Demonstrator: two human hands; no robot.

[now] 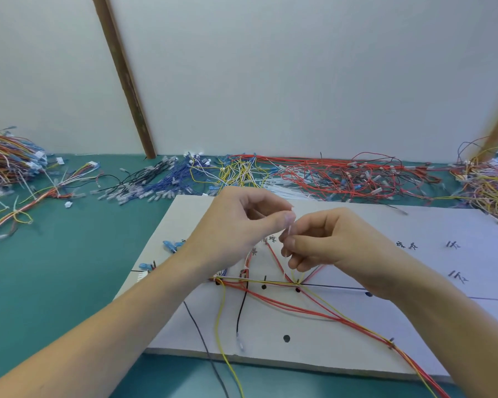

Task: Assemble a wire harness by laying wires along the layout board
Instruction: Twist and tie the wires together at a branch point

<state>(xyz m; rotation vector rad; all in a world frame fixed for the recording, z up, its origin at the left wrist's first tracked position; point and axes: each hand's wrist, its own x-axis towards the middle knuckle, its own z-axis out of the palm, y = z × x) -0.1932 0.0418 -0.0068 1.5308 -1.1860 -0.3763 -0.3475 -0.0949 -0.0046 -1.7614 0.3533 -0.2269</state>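
- White cable tie (289,228) pinched between left hand (236,225) and right hand (328,239), fingers of both curled on it, above layout board (357,326)
- Red and yellow wires (314,308) lie on board below the hands
- Loose wire piles (328,173) on green desk (55,268) behind

The only writing stands on the white layout board (414,326): handwritten black marks in ink. Two groups (453,244) sit at the right of the frame, one above the other, with another smudged group (406,245) just to their left. One more group (271,239), partly hidden between the two hands near the frame's middle, shows beside red wires. All look like handwritten characters, but they are too blurred and slanted to read. No printed labels, brands or numbers can be made out.
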